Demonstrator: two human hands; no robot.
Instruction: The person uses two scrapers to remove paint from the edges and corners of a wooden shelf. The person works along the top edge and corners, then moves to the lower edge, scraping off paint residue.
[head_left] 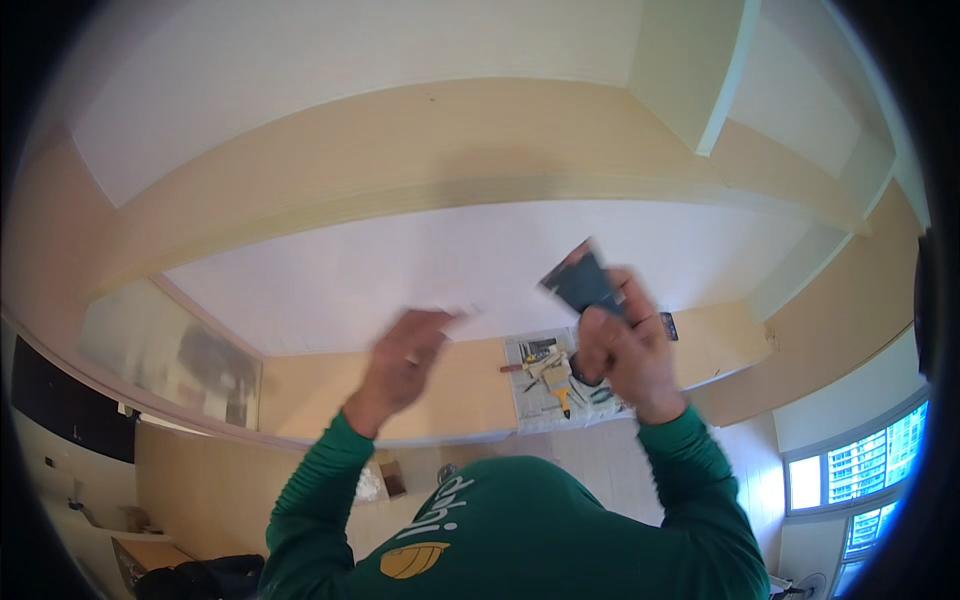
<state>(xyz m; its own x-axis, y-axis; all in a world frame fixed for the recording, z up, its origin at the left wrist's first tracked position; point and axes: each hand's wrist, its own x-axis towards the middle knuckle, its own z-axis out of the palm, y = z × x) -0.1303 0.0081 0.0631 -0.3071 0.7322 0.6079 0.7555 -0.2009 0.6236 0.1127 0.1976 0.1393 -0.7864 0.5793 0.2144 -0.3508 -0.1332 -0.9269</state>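
Observation:
My right hand point(630, 345) is closed around a putty knife point(583, 285), whose dark grey, flared blade points up and to the left; its handle is hidden in the grip. My left hand point(403, 358) is raised across from it, smeared by motion, with the fingertips drawn together toward the right. A faint pale bit shows at those fingertips, too blurred to name. Both hands are in front of a white panel point(330, 270) set between beige shelf boards, and the two are apart from each other.
Newspaper point(517, 352) lies on the lower beige board point(400, 395), bearing a yellow-handled brush point(560, 388) and several other tools. A dark phone-like object point(668, 325) lies right of it. A beige ledge point(480, 195) crosses above my hands. Windows point(865, 465) are at the right.

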